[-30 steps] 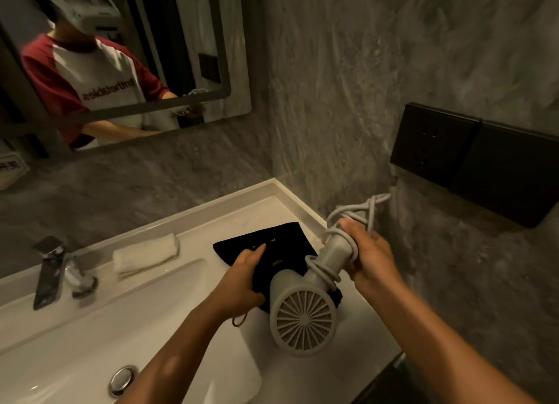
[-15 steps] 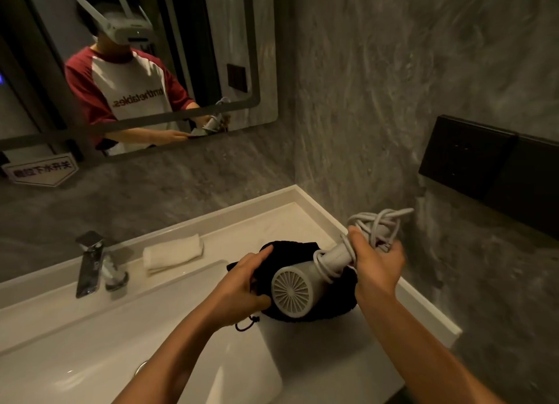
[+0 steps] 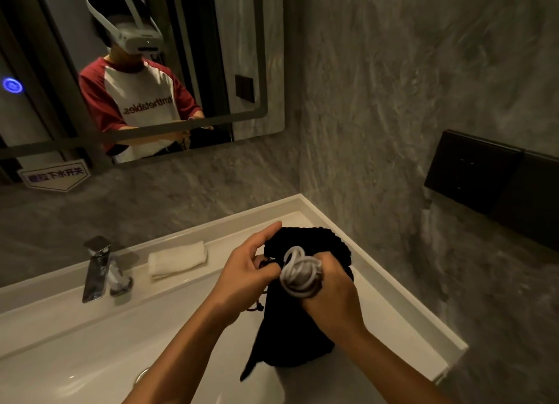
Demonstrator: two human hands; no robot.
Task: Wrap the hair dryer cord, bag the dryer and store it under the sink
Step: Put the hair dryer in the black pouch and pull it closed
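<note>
A black drawstring bag [image 3: 290, 328] stands upright on the white sink counter [image 3: 390, 307], at the right end by the wall. Most of the grey hair dryer is hidden inside it; only the handle end with the coiled grey cord [image 3: 298, 272] sticks out of the bag's mouth. My right hand [image 3: 332, 294] is closed around that handle and cord. My left hand [image 3: 246, 270] pinches the bag's rim and drawstring on the left side, index finger stretched out.
A folded white towel [image 3: 178, 259] lies behind the basin, a chrome tap [image 3: 98, 269] stands to its left. The basin drain [image 3: 141, 375] is at lower left. A mirror [image 3: 181, 71] hangs above and a black wall panel [image 3: 496, 180] sits on the right wall.
The dryer's fan end, outside the bag's mouth before, has gone down inside the bag. The bag now stands upright around it, and my left hand has shifted to the rim.
</note>
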